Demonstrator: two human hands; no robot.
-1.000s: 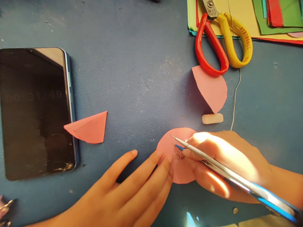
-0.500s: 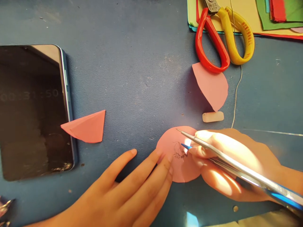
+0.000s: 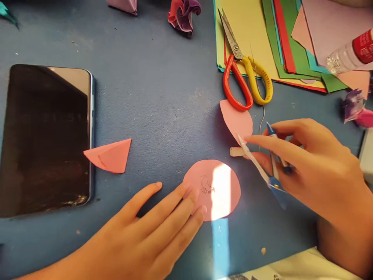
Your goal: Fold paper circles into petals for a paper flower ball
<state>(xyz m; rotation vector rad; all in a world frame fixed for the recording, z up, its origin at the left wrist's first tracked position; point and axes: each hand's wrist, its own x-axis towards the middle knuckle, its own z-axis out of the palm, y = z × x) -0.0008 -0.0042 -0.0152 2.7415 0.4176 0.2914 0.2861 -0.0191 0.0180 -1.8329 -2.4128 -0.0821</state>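
While left hand (image 3: 140,237) flat pins pink disc (image 3: 214,190), right hand (image 3: 303,163) grips compass (image 3: 269,163) beside eraser (image 3: 236,151).

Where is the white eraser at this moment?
In the head view, the eraser lies on the blue table right of centre, just below the pink petal-shaped paper and partly hidden behind the right hand.

The pink paper disc (image 3: 215,194) lies flat on the blue worktop (image 3: 163,109), roughly round with a slightly uneven cut edge. A small dark pen sketch sits near its middle-left, and a bright patch of light crosses its right half. Its left rim is under fingertips. The compass (image 3: 269,163) is a slim metal drawing tool with blue parts, its 2 legs spread in a narrow V, lifted clear of the disc to the right, points aimed up-left.
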